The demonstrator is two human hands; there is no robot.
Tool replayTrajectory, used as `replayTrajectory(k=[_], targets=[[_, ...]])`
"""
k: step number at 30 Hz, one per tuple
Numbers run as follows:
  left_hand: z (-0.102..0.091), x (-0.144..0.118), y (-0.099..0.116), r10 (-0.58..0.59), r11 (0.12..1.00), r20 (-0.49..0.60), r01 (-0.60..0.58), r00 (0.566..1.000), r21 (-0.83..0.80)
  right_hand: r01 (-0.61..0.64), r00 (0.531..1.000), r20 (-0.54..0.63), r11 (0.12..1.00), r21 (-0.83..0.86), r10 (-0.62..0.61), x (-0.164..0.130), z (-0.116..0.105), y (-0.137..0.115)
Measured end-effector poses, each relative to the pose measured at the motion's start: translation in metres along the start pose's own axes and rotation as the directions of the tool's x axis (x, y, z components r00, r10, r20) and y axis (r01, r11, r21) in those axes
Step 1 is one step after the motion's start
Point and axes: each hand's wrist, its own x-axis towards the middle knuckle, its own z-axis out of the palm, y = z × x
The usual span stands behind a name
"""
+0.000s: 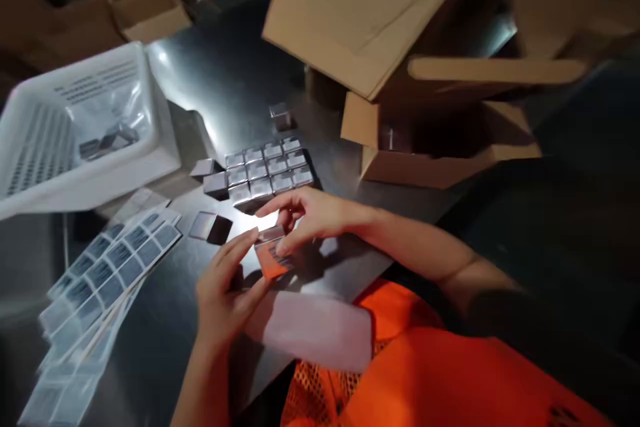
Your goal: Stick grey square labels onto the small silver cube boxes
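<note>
— So, what's in the hands?
— Both on one small box (271,255) w/ an orange face, held just above the bench (220,80). Left hand (225,287) pinches its near side, right hand (305,217) curls over the top.
— Around it?
— Block of silver boxes (267,170) just beyond the right hand, label sheets (107,263) fanned at left, white basket (80,127) behind — cardboard carton (425,140) to the right.
</note>
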Motion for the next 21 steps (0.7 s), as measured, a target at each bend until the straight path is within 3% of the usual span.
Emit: replayTrajectory(k=[2,4,7,9,11,14,16,18,21], targets=[[-0.001,0.000,-0.002,-0.079,0.996,-0.016,0.079,0.997,-0.043,0.061,0.998,-0.033,0.998,0.025,-0.061,-0.011,-0.005,-0.014],[-0.002,0.002,-0.003,-0.191,0.978,-0.049,0.185,0.980,-0.101,0.148,0.979,-0.144,0.989,0.014,-0.145,-0.027,-0.009,-0.028],[-0.006,0.006,0.003,-0.325,0.937,-0.114,0.303,0.939,-0.171,0.240,0.894,-0.362,0.964,-0.115,-0.266,-0.047,-0.013,-0.034],[-0.006,0.009,0.006,-0.366,0.918,-0.119,0.338,0.923,-0.207,0.232,0.841,-0.447,0.950,-0.211,-0.305,-0.047,-0.012,-0.027],[-0.003,0.012,0.005,-0.360,0.918,-0.065,0.342,0.931,-0.201,0.195,0.851,-0.434,0.945,-0.264,-0.297,-0.036,-0.006,-0.015],[0.004,0.012,0.002,-0.276,0.958,0.015,0.277,0.961,-0.074,0.164,0.906,-0.324,0.931,-0.325,-0.273,-0.010,0.016,-0.003],[0.006,0.012,0.000,-0.241,0.970,-0.044,0.241,0.969,-0.006,0.193,0.907,-0.273,0.893,-0.407,-0.320,0.002,0.032,-0.003],[0.005,0.013,-0.003,-0.283,0.956,-0.196,0.292,0.939,0.019,0.271,0.847,-0.244,0.778,-0.567,-0.473,0.006,0.045,-0.010],[-0.004,0.018,-0.009,-0.428,0.883,-0.438,0.469,0.791,-0.017,0.357,0.691,-0.066,0.419,-0.835,-0.720,-0.002,0.065,-0.019]])
